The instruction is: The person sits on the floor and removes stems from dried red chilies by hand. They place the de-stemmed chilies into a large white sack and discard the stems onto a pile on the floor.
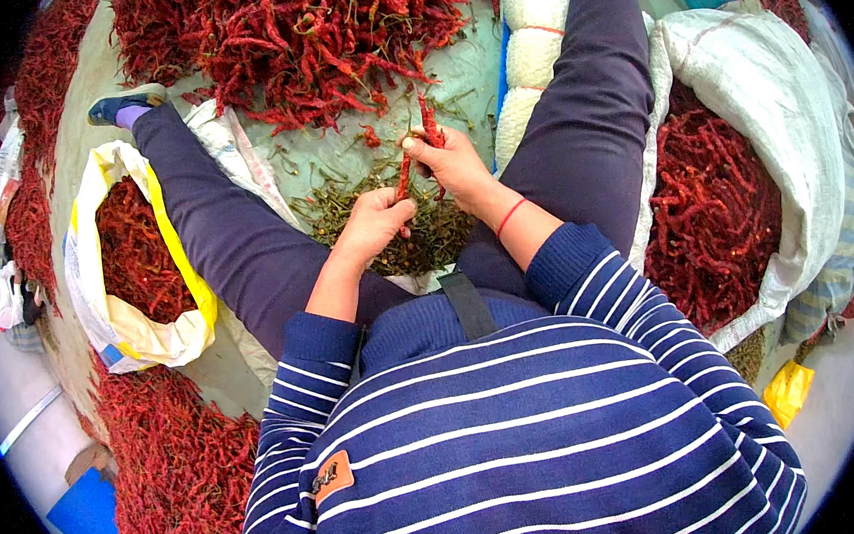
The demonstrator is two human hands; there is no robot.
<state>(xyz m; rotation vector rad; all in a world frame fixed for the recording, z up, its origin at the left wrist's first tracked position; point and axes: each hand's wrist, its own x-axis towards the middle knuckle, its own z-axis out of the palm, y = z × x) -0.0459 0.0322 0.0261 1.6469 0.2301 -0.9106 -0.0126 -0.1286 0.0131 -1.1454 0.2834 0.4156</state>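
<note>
Between my spread legs, my left hand [376,222] grips the lower part of a dried red chili pepper [404,178]. My right hand [451,161] pinches at the upper, stem end of that chili, and another red chili [428,120] stands up out of its fingers. Under both hands lies a heap of green-brown chili stems [425,241] on a pale sheet. Beyond them rises a large pile of dried red chilies [304,43], with loose stems scattered at its near edge.
An open white-and-yellow sack [199,285] of chilies stands on the left, a large open white woven sack [782,88] of chilies on the right. A rolled white cushion [531,55] lies along my right leg. More chilies [181,482] spread at lower left. A person [8,296] is at the far left.
</note>
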